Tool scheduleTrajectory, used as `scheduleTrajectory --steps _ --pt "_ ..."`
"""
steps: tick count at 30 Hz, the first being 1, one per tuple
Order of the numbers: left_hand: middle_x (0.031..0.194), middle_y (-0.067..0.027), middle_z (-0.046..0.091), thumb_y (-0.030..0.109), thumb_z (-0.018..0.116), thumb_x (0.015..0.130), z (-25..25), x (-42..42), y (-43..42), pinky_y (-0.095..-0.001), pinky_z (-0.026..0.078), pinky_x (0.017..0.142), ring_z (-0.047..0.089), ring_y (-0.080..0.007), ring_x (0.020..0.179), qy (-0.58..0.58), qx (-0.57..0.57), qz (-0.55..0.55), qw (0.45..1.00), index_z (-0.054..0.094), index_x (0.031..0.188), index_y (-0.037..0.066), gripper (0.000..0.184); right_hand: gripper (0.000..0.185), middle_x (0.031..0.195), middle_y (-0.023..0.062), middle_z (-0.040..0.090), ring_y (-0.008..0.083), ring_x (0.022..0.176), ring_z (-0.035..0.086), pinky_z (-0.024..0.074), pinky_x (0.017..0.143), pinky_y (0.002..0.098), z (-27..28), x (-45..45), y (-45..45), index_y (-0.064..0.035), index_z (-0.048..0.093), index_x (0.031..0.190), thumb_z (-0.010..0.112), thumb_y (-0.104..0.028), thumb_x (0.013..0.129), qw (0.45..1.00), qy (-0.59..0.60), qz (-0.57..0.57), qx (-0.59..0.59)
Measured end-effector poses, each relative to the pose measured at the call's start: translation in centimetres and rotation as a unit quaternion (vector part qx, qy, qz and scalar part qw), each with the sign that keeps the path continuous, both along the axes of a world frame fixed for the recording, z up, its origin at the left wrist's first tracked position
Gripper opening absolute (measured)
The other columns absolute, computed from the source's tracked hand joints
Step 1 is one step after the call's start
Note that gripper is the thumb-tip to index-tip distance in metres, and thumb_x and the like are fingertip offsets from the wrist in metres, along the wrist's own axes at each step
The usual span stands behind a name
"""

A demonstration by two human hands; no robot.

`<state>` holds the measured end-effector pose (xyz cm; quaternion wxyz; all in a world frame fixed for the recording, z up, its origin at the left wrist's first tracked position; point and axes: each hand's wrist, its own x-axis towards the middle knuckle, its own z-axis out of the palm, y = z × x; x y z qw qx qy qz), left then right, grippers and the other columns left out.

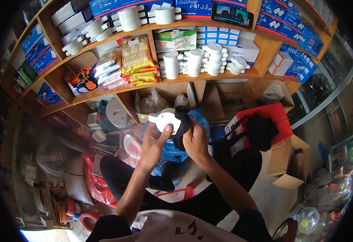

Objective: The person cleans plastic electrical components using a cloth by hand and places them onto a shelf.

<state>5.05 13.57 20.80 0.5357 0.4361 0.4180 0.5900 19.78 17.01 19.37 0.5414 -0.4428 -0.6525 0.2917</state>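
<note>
In front of the shelves my left hand point(156, 146) grips a white round electrical junction box point(165, 120), its thumb pressed on the flat face. A short tube stub sticks out from the box's left side. My right hand point(195, 140) is closed around a bunched black cloth point(181, 129), which lies against the right edge of the box and covers part of it. Below both hands is a crumpled blue plastic bag point(172, 152), between my knees.
Similar white junction boxes point(171, 65) stand stacked along the shelves point(184, 82), near packets and blue cartons. A phone point(232, 16) leans on the top shelf. To the right are a red box point(282, 121) with black fabric point(261, 132) on it and an opened cardboard box point(291, 161).
</note>
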Motion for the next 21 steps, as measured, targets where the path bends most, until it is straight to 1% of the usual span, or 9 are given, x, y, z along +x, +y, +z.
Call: scheduleTrajectory --steps 2,3,4,5,8,16,18,20,21 --pt "0.123 -0.0091 0.068 0.023 0.071 0.1 0.5 0.3 0.9 -0.0328 0.047 0.103 0.063 -0.0178 0.117 -0.046 0.032 0.013 0.998 0.057 0.134 -0.001 0.044 0.04 0.081 0.0187 0.071 0.0359 0.066 0.069 0.0502 0.061 0.0442 -0.2 -0.6 0.2 0.0005 0.065 0.102 0.048 -0.035 0.108 0.999 0.03 0.007 -0.026" --pt "0.123 -0.0091 0.068 0.023 0.071 0.1 1.1 0.4 1.0 -0.0328 0.047 0.103 0.063 -0.0178 0.117 -0.049 0.033 0.012 0.998 0.057 0.134 -0.001 0.044 0.041 0.086 0.0125 0.072 0.0288 0.069 0.069 0.0518 0.063 0.0408 -0.1 -0.7 0.4 -0.0032 0.066 0.107 0.047 -0.04 0.108 0.951 0.195 0.045 -0.237" --pt "0.122 -0.0092 0.069 0.021 0.071 0.1 2.0 0.3 0.9 -0.0322 0.047 0.102 0.063 -0.0173 0.116 -0.004 0.036 0.008 0.999 0.058 0.133 -0.001 0.042 0.043 0.091 0.0063 0.073 0.0217 0.072 0.07 0.0535 0.065 0.0375 0.3 -0.9 0.4 -0.0069 0.067 0.113 0.046 -0.044 0.109 0.829 0.347 0.078 -0.431" --pt "0.121 -0.0092 0.07 0.02 0.071 0.099 2.6 0.2 0.8 -0.0315 0.046 0.102 0.064 -0.0168 0.115 0.042 0.039 0.004 0.998 0.059 0.131 -0.001 0.04 0.046 0.1 -0.0032 0.068 0.0104 0.081 0.067 0.055 0.07 0.0301 0.8 -1.0 0.0 -0.012 0.064 0.122 0.044 -0.051 0.108 0.788 0.405 0.124 -0.448" --pt "0.12 -0.0089 0.071 0.018 0.071 0.099 3.1 -0.9 0.8 -0.032 0.045 0.103 0.065 -0.0167 0.112 0.023 0.046 0.021 0.998 0.06 0.131 -0.001 0.039 0.04 0.101 -0.0023 0.066 0.011 0.087 0.066 0.0558 0.073 0.0282 2.4 -1.2 0.1 -0.0143 0.061 0.124 0.048 -0.049 0.107 0.72 0.464 0.179 -0.485" --pt "0.126 -0.0071 0.069 0.024 0.061 0.103 2.2 -3.2 1.9 -0.0401 0.047 0.106 0.065 -0.0208 0.117 -0.143 0.066 0.083 0.984 0.057 0.136 0.0 0.041 0.034 0.094 0.0017 0.066 0.0125 0.081 0.066 0.0566 0.074 0.03 2.6 -1.3 0.3 -0.0101 0.064 0.11 0.049 -0.04 0.108 0.754 0.346 0.252 -0.498" --pt "0.125 -0.0055 0.068 0.028 0.049 0.109 2.9 -5.8 2.3 -0.0425 0.05 0.102 0.065 -0.02 0.116 -0.146 0.061 0.154 0.975 0.058 0.134 0.005 0.036 0.035 0.102 0.0055 0.07 0.0147 0.089 0.069 0.0567 0.076 0.0315 3.4 -0.5 -0.2 -0.0049 0.066 0.114 0.047 -0.034 0.107 0.746 0.423 0.235 -0.458" --pt "0.122 -0.004 0.069 0.028 0.048 0.109 3.1 -8.3 2.4 -0.0386 0.051 0.101 0.066 -0.0181 0.114 -0.203 0.062 0.132 0.968 0.058 0.135 0.005 0.036 0.037 0.105 0.0075 0.071 0.0167 0.097 0.07 0.0573 0.082 0.0334 2.7 1.4 0.5 -0.0029 0.065 0.117 0.046 -0.033 0.107 0.795 0.409 0.319 -0.314" --pt "0.096 -0.0026 0.066 0.029 0.04 0.112 3.2 -7.8 2.1 -0.0261 0.052 0.074 0.064 -0.0104 0.083 -0.095 0.022 0.186 0.978 0.063 0.116 0.003 0.035 0.032 0.111 0.0095 0.07 0.0198 0.102 0.069 0.0562 0.089 0.0352 3.5 3.1 0.6 -0.0006 0.065 0.117 0.055 -0.027 0.102 0.731 0.45 0.407 -0.312"
